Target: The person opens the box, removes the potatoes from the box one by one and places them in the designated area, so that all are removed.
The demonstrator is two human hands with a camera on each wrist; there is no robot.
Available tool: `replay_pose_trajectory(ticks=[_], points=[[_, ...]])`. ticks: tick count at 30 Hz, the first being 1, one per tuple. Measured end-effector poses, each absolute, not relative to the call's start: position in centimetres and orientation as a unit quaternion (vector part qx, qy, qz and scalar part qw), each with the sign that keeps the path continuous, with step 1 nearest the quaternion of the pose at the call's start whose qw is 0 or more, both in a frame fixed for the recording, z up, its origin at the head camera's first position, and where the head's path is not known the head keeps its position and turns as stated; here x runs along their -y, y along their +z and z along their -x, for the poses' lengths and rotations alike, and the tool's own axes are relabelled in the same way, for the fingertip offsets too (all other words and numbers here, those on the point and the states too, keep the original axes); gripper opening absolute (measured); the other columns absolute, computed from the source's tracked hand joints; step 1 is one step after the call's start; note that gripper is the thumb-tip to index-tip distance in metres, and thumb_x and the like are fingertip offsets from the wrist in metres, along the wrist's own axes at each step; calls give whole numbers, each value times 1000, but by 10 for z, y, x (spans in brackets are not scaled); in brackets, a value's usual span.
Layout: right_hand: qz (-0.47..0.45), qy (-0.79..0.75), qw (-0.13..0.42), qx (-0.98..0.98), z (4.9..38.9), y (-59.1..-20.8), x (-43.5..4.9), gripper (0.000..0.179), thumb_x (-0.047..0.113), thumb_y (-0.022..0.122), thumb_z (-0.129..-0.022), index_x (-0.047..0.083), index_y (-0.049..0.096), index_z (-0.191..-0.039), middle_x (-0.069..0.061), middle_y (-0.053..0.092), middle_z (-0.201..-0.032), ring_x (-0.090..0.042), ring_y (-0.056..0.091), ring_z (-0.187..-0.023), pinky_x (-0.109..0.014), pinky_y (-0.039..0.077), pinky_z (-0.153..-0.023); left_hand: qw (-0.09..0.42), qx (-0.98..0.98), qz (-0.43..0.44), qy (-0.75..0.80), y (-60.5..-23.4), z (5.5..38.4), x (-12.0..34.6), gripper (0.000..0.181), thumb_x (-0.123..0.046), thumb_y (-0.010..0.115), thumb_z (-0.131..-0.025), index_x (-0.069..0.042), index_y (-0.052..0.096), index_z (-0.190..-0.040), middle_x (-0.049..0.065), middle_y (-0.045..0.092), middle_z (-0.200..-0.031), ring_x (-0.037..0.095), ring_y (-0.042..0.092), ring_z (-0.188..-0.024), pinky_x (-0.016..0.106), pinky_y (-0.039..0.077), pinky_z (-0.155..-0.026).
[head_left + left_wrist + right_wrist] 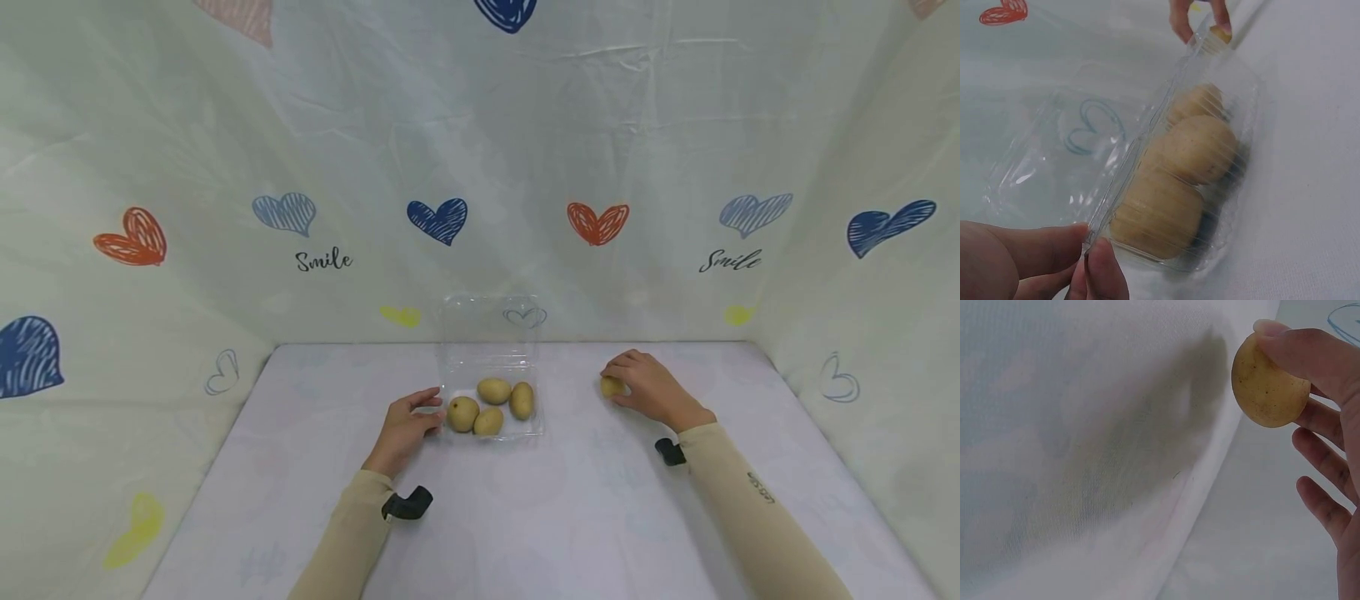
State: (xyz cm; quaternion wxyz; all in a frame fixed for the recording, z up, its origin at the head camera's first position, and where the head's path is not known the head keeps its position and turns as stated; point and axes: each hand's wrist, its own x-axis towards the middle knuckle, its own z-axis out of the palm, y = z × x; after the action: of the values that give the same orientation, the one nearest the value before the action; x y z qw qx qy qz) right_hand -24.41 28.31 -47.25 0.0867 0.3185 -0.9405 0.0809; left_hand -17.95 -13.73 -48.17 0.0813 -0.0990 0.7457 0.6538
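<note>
A clear plastic clamshell container (517, 430) stands on the table with its lid raised at the back. Several potatoes (493, 391) lie inside it. At its left side, my left hand (403, 432) pinches the rim between thumb and fingers, which the left wrist view shows up close. To the right of the container, my right hand (658, 392) holds one more potato (1270, 384) between thumb and fingers. In the right wrist view this potato is above the white surface, and the other fingers are apart from it.
The white table (525, 525) carries the container near its back edge. A pale curtain (525, 125) printed with hearts and "Smile" encloses the back and both sides. The raised transparent lid (480, 327) stands in front of the back curtain.
</note>
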Motion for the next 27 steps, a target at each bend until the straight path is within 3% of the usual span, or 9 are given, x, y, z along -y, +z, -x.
replay_pose_trajectory(ticks=[27], points=[[-312, 74, 59, 945, 249, -485, -282, 42, 13, 93, -80, 1, 76, -117, -14, 74, -118, -37, 64, -114, -55, 54, -98, 80, -750, 95, 650, -482, 177, 137, 51, 6, 67, -98, 3, 57, -148, 24, 61, -135, 12, 63, -85, 25, 55, -76]])
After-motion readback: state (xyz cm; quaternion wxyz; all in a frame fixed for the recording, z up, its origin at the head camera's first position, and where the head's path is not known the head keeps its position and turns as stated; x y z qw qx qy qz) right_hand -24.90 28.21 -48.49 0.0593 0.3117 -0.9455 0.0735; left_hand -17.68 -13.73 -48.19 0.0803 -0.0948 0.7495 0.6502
